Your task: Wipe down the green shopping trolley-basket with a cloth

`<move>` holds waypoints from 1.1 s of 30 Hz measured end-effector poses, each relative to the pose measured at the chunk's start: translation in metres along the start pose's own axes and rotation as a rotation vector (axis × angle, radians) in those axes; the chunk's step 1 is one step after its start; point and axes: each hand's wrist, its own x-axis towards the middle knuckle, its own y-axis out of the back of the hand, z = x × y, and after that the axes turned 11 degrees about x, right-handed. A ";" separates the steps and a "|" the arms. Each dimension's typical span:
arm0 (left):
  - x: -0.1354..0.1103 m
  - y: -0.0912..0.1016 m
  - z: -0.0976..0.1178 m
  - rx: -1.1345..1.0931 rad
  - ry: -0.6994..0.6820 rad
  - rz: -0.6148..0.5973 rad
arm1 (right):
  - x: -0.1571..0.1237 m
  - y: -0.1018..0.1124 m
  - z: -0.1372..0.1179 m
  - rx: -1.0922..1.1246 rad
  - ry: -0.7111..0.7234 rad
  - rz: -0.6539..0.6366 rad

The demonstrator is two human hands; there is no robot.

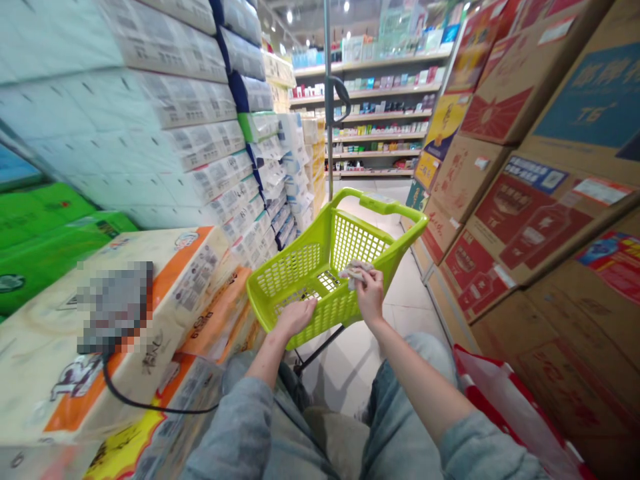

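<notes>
A lime-green plastic shopping cart (290,273) stands just in front of my knees, its perforated basket tilted in view and its handle on the far side. My left hand (296,316) is closed on the near rim of the basket. Some of its fingertips are hidden behind that edge. In my right hand (369,293) a crumpled whitish-grey cloth (356,269) is pinched, held at the right part of the near rim. From this angle I cannot tell whether the cloth touches the plastic.
Packs of tissue paper (200,133) are stacked high on the left. A blurred-out device with a black cable (150,407) lies on a nearer pack (60,320). Cardboard cartons (540,220) line the right, above a red-and-white bag (500,393). Stocked shelves (375,113) and a metal pole (329,153) stand ahead.
</notes>
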 end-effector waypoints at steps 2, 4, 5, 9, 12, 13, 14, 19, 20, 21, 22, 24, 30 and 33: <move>0.001 0.000 0.003 0.027 -0.026 0.007 | -0.022 -0.014 -0.007 0.015 -0.010 -0.060; 0.003 0.000 0.003 0.060 -0.057 0.018 | -0.039 -0.024 -0.015 0.021 -0.020 -0.120; 0.003 -0.001 0.003 0.074 -0.075 0.025 | -0.045 -0.027 -0.019 0.023 -0.022 -0.144; 0.003 -0.003 0.001 0.104 -0.108 0.050 | -0.047 -0.028 -0.024 0.039 0.007 -0.223; 0.002 -0.004 0.001 0.061 -0.081 0.061 | -0.026 -0.018 -0.019 0.013 0.030 -0.220; 0.002 -0.004 0.001 0.037 -0.068 0.066 | -0.015 -0.013 -0.015 -0.006 0.030 -0.188; 0.002 -0.004 0.002 0.017 -0.054 0.069 | -0.003 -0.008 -0.012 -0.029 0.026 -0.146; 0.001 -0.003 0.005 -0.026 -0.031 0.070 | 0.059 0.018 0.006 -0.114 0.012 -0.003; 0.001 -0.003 0.006 -0.029 -0.031 0.070 | 0.066 0.021 0.008 -0.116 0.013 0.012; 0.001 -0.003 0.007 -0.029 -0.032 0.071 | 0.070 0.022 0.010 -0.112 0.012 0.031; 0.001 -0.003 0.008 -0.025 -0.031 0.073 | 0.071 0.022 0.011 -0.103 0.008 0.050; 0.002 -0.004 0.011 -0.016 -0.035 0.077 | 0.062 0.018 0.011 -0.071 0.001 0.069; 0.002 -0.006 0.017 0.017 -0.061 0.082 | -0.012 -0.011 -0.007 0.072 -0.027 -0.094; 0.001 -0.005 0.019 0.036 -0.080 0.085 | -0.041 -0.021 -0.019 0.165 -0.069 -0.165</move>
